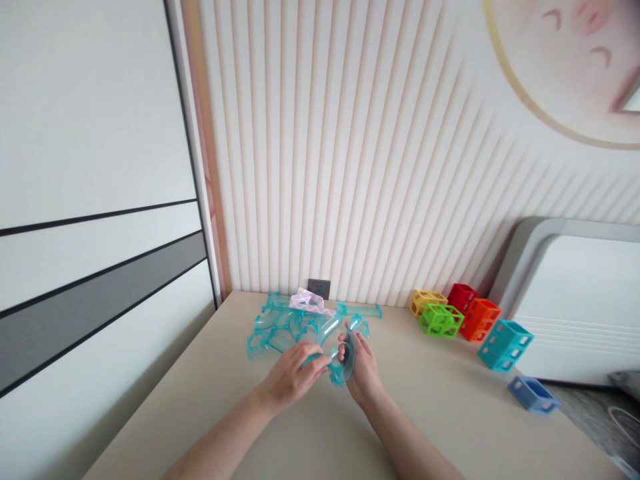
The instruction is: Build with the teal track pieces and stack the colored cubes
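My right hand is closed round a curved clear teal track piece, held upright over the beige table. My left hand pinches a smaller teal piece and touches it to the curved one. Just behind both hands lies a heap of clear teal track pieces. A pale lilac piece rests on top of the heap.
Open plastic frame cubes stand at the back right: yellow, green, red, orange, teal, and a blue one lying near the table's right edge. A ribbed wall with a dark socket closes the back.
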A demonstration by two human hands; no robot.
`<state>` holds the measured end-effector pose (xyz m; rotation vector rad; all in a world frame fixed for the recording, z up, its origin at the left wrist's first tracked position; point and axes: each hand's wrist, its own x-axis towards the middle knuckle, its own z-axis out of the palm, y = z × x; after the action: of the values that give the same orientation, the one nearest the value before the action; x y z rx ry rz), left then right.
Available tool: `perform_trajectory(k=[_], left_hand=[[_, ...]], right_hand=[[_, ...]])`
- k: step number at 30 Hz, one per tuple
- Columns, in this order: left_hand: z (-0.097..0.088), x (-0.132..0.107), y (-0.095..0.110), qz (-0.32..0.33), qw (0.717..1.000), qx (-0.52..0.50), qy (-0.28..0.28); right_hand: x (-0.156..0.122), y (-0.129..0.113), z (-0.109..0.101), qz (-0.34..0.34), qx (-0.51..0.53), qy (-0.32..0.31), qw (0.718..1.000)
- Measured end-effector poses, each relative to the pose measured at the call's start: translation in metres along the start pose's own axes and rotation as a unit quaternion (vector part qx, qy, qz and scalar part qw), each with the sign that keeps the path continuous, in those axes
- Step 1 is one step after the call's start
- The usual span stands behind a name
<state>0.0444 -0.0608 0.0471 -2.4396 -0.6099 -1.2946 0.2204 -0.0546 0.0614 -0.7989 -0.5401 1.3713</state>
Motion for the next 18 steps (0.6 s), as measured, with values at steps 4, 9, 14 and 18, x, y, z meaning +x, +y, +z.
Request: perform_trajectory(k=[4,9,14,18], left_hand=[[-0.001,0.0,0.001,0.039,0.999,-0.017,-0.03],[-0.006,0.003,0.002,0.063,0.995,-0.037,-0.064],[-0.003,-0.001,0.001,0.059,0.995,-0.042,-0.074],[0.004,-0.007,0.0,0.021,0.998,-0.051,-0.036]], right_hand=[[-0.007,0.002,-0.008,0.001,-0.024,-0.017,1.0],[-0.01,-0.006,-0.013,0.009,-0.049,-0.032,0.998],[-0.009,-0.006,-0.013,0.018,-0.045,-0.031,0.998],[-0.009,-0.004,-0.014,0.013,-0.03,-0.036,0.999]])
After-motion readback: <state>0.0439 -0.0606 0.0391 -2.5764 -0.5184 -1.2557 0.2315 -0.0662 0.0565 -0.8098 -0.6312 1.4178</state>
